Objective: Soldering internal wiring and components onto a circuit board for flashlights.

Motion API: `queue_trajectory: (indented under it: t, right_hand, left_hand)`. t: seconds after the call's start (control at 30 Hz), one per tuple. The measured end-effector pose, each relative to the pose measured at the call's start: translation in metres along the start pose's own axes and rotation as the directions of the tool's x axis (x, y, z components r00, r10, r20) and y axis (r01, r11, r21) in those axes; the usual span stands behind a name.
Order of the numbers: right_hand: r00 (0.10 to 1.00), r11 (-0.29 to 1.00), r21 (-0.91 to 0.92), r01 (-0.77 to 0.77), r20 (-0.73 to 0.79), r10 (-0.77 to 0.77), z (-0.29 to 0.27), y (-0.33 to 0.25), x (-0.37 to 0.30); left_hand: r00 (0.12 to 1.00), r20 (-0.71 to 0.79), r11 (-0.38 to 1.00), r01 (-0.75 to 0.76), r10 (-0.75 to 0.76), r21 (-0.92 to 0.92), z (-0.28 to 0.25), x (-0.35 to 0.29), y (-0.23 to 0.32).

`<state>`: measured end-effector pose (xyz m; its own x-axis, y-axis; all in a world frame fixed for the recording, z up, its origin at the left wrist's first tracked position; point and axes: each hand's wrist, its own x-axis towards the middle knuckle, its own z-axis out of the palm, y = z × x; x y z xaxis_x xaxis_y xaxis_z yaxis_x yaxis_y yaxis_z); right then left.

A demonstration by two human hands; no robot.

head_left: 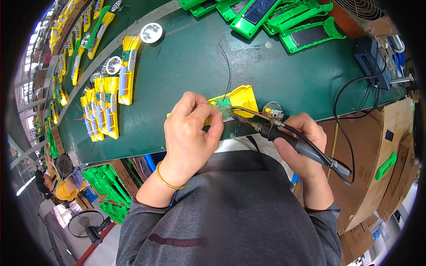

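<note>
My left hand pinches a small green circuit board that sits in a yellow plastic housing at the front edge of the green table. My right hand grips the dark handle of a soldering iron, its metal tip lying against the board. The iron's black cable runs off to the right. A thin black wire rises from the board across the table.
Several yellow housings with batteries lie in rows at the left. Green plastic housings are piled at the top right. A round reflector lies far back. Cardboard boxes stand at the right, a crate of green parts below left.
</note>
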<state>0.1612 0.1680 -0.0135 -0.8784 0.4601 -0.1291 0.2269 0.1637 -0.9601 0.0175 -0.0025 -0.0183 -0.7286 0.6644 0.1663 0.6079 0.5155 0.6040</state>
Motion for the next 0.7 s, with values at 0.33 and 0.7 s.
queue_trajectory:
  t: [0.33, 0.7]
  right_hand:
    - [1.0, 1.0, 0.017, -0.012, -0.01, 0.012, -0.004, -0.001, 0.004]
    - [0.99, 0.875, 0.484, -0.033, -0.107, 0.096, 0.015, -0.006, 0.012]
  left_hand:
    - [0.999, 0.051, 1.0, -0.001, 0.001, 0.008, -0.003, 0.0, -0.001]
    - [0.998, 0.054, 0.999, 0.033, -0.034, 0.013, -0.004, 0.001, 0.004]
